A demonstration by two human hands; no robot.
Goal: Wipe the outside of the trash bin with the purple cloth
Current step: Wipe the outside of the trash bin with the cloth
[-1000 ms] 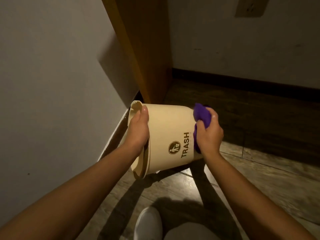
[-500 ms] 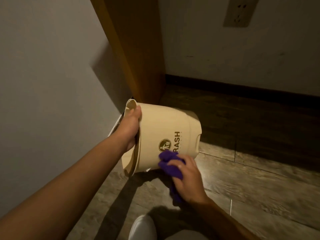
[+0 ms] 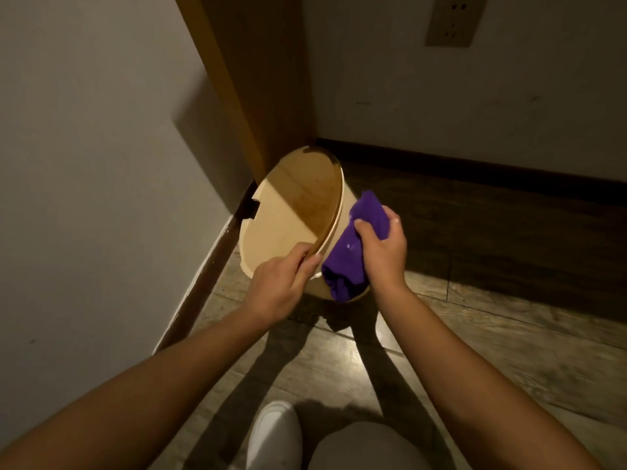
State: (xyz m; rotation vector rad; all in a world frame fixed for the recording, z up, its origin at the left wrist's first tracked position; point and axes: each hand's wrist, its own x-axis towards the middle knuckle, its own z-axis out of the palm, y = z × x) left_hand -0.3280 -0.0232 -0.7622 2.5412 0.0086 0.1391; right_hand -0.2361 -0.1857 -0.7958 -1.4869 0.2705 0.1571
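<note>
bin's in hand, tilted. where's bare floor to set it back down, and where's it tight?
Free: the floor right of the right hand, running to the dark baseboard below the outlet. Tight: the corner behind the trash bin, between the left wall and wooden panel. Near floor holds a white shoe and both forearms.

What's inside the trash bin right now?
Nothing visible: the trash bin is tilted with its mouth toward the camera, showing bare inner wall, partly shadowed. The left hand grips the near rim, hiding a bit of it.
</note>
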